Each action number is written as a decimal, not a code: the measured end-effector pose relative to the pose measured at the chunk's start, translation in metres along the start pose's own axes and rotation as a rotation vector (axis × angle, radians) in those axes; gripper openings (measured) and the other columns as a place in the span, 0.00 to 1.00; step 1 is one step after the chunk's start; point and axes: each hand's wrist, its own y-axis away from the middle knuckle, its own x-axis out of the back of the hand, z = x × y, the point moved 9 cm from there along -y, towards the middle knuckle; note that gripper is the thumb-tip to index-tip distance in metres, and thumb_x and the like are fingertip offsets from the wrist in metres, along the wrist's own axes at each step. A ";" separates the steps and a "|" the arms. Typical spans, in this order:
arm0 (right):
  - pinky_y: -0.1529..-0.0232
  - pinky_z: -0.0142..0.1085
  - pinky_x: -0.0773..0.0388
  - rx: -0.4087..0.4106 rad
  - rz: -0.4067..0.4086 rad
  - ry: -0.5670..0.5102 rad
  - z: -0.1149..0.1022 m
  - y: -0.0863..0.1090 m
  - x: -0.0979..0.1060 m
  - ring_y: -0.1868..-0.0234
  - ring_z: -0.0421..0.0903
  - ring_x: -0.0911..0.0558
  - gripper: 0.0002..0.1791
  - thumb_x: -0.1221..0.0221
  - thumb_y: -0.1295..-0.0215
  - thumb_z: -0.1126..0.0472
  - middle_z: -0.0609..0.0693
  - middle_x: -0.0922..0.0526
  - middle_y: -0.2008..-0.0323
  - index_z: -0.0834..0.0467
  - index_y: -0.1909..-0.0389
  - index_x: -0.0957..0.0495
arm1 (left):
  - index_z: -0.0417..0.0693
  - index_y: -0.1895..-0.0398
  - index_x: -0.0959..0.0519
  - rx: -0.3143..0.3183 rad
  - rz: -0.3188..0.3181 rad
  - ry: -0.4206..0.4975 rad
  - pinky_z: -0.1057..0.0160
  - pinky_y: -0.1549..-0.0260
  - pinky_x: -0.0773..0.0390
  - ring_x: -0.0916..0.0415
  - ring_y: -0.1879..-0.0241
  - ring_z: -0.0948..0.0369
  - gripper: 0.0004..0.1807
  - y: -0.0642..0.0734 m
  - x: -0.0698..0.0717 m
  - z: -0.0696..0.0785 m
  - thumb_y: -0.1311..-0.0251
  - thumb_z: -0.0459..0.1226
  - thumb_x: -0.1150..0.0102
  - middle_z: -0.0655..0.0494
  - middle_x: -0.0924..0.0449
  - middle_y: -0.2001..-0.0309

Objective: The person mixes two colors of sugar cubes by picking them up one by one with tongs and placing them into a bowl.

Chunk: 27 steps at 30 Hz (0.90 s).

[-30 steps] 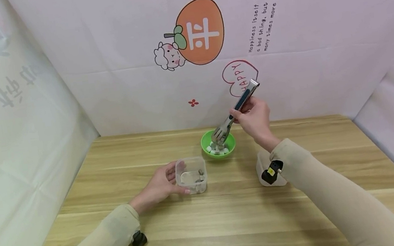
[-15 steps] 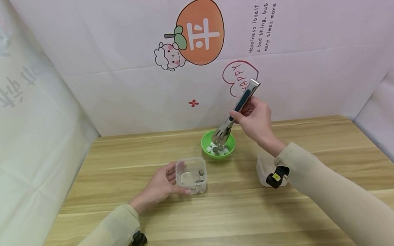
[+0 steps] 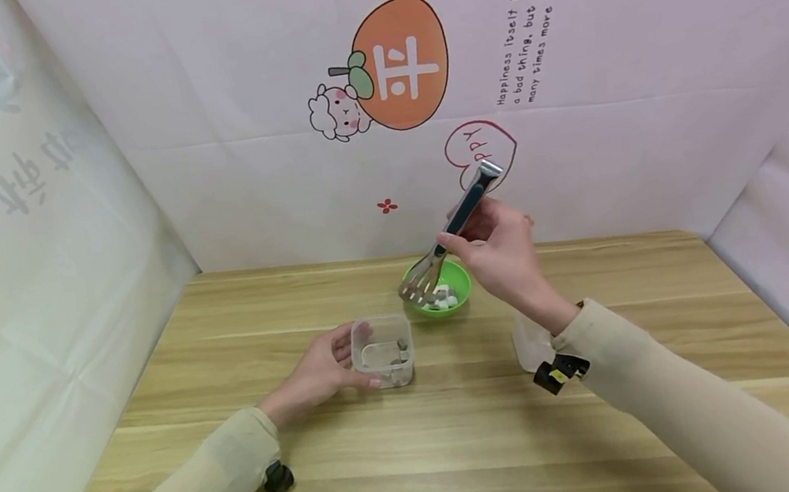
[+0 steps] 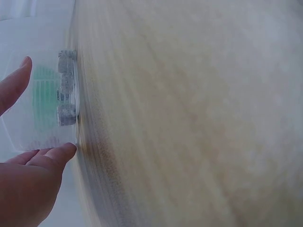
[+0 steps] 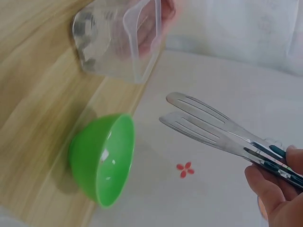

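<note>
My left hand (image 3: pixel 317 372) holds the left side of a clear square plastic container (image 3: pixel 383 358), thumb in front and fingers behind. Several small grey cube-like pieces (image 4: pixel 66 114) lie at the container's bottom. With my right hand (image 3: pixel 501 252) I grip metal serving tongs (image 5: pixel 203 120) with dark handle grips, tilted head-down. Their slotted heads are over the left rim of a green bowl (image 5: pixel 87 153); in the right wrist view they stand slightly apart, with no piece showing between them. White and grey pieces (image 3: pixel 442 300) lie in the bowl.
A second clear container (image 3: pixel 532 344) stands on the wooden table (image 3: pixel 439 458) at the right, partly hidden by my right forearm. A white printed cloth (image 3: pixel 235 134) rises behind the table's back edge, with more cloth along both sides.
My right hand has moved the tongs up and to the left, from inside the bowl to its left rim. The left hand and its container have stayed put.
</note>
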 end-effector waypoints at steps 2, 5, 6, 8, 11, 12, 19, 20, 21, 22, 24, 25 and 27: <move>0.63 0.30 0.14 0.003 -0.020 0.002 -0.004 0.003 -0.005 0.65 0.48 0.14 0.11 0.29 0.34 0.69 0.55 0.12 0.64 0.65 0.56 0.19 | 0.30 0.20 0.44 0.001 0.000 -0.003 0.52 0.28 0.32 0.38 0.25 0.42 0.56 0.000 0.000 0.001 0.50 0.25 0.20 0.35 0.36 0.24; 0.63 0.32 0.14 0.027 -0.045 -0.004 -0.010 0.008 -0.014 0.66 0.47 0.14 0.10 0.29 0.35 0.70 0.54 0.12 0.64 0.64 0.56 0.18 | 0.30 0.20 0.44 0.001 -0.003 -0.007 0.50 0.27 0.33 0.38 0.25 0.41 0.56 0.001 0.000 0.001 0.50 0.24 0.20 0.35 0.37 0.23; 0.62 0.33 0.14 0.035 -0.052 -0.008 -0.012 0.010 -0.018 0.66 0.47 0.13 0.10 0.28 0.35 0.70 0.53 0.12 0.64 0.64 0.56 0.18 | 0.30 0.20 0.44 0.002 -0.003 -0.007 0.50 0.27 0.33 0.38 0.25 0.42 0.56 0.001 0.000 0.001 0.50 0.25 0.20 0.35 0.37 0.23; 0.62 0.35 0.13 0.049 -0.070 -0.023 -0.014 0.014 -0.027 0.67 0.47 0.13 0.10 0.28 0.36 0.71 0.53 0.12 0.65 0.65 0.57 0.19 | 0.30 0.20 0.44 0.003 -0.002 -0.010 0.49 0.27 0.34 0.37 0.25 0.42 0.56 0.001 0.001 0.001 0.50 0.25 0.20 0.35 0.36 0.24; 0.61 0.38 0.12 0.053 -0.096 -0.038 -0.015 0.019 -0.039 0.67 0.47 0.13 0.11 0.28 0.37 0.73 0.52 0.12 0.66 0.65 0.57 0.18 | 0.30 0.20 0.44 -0.002 -0.002 -0.009 0.49 0.27 0.34 0.36 0.26 0.41 0.56 0.001 0.001 0.001 0.50 0.25 0.20 0.34 0.35 0.25; 0.61 0.39 0.11 0.050 -0.106 -0.041 -0.014 0.021 -0.043 0.67 0.47 0.13 0.11 0.28 0.38 0.73 0.52 0.12 0.66 0.65 0.57 0.18 | 0.30 0.20 0.43 -0.003 -0.002 -0.012 0.48 0.27 0.34 0.35 0.26 0.41 0.55 0.001 0.001 0.001 0.50 0.25 0.20 0.34 0.34 0.25; 0.61 0.41 0.11 0.009 -0.162 -0.040 -0.005 0.033 -0.064 0.66 0.45 0.13 0.12 0.27 0.38 0.71 0.50 0.12 0.66 0.62 0.58 0.19 | 0.32 0.20 0.42 -0.009 -0.009 -0.040 0.47 0.27 0.33 0.34 0.26 0.43 0.53 0.001 0.001 0.002 0.47 0.25 0.21 0.36 0.30 0.27; 0.62 0.41 0.11 0.007 -0.167 -0.042 -0.004 0.035 -0.066 0.66 0.45 0.13 0.12 0.27 0.38 0.71 0.50 0.12 0.66 0.62 0.58 0.19 | 0.33 0.20 0.41 -0.011 -0.009 -0.040 0.47 0.27 0.32 0.34 0.26 0.43 0.52 0.001 0.000 0.002 0.47 0.25 0.21 0.36 0.31 0.27; 0.62 0.40 0.11 0.003 -0.171 -0.045 -0.002 0.036 -0.068 0.67 0.45 0.13 0.12 0.27 0.38 0.71 0.50 0.12 0.67 0.63 0.58 0.19 | 0.33 0.20 0.41 -0.012 -0.010 -0.041 0.48 0.28 0.32 0.34 0.26 0.43 0.52 0.001 0.000 0.003 0.47 0.25 0.21 0.37 0.31 0.27; 0.63 0.40 0.11 0.000 -0.177 -0.048 -0.001 0.037 -0.070 0.67 0.45 0.13 0.12 0.27 0.38 0.71 0.50 0.12 0.67 0.63 0.57 0.19 | 0.33 0.20 0.41 -0.014 -0.009 -0.042 0.48 0.28 0.32 0.34 0.27 0.43 0.52 0.001 0.000 0.003 0.47 0.25 0.21 0.37 0.31 0.27; 0.64 0.38 0.12 -0.008 -0.190 -0.049 0.001 0.039 -0.074 0.67 0.45 0.13 0.12 0.27 0.38 0.71 0.49 0.12 0.67 0.63 0.57 0.19 | 0.32 0.20 0.41 -0.017 -0.009 -0.043 0.48 0.28 0.31 0.34 0.26 0.43 0.52 0.001 0.000 0.003 0.47 0.25 0.21 0.36 0.31 0.26; 0.65 0.38 0.12 -0.013 -0.197 -0.046 0.002 0.040 -0.076 0.67 0.45 0.13 0.12 0.27 0.37 0.71 0.49 0.12 0.67 0.64 0.57 0.19 | 0.32 0.20 0.41 -0.017 -0.008 -0.045 0.48 0.28 0.31 0.34 0.26 0.43 0.52 0.001 0.000 0.003 0.47 0.25 0.21 0.36 0.31 0.26; 0.65 0.38 0.12 -0.025 -0.212 -0.042 0.004 0.042 -0.079 0.67 0.45 0.13 0.12 0.27 0.37 0.71 0.49 0.12 0.67 0.64 0.56 0.19 | 0.32 0.20 0.41 -0.016 -0.007 -0.047 0.49 0.28 0.31 0.34 0.26 0.43 0.53 0.000 0.000 0.003 0.48 0.26 0.21 0.36 0.32 0.26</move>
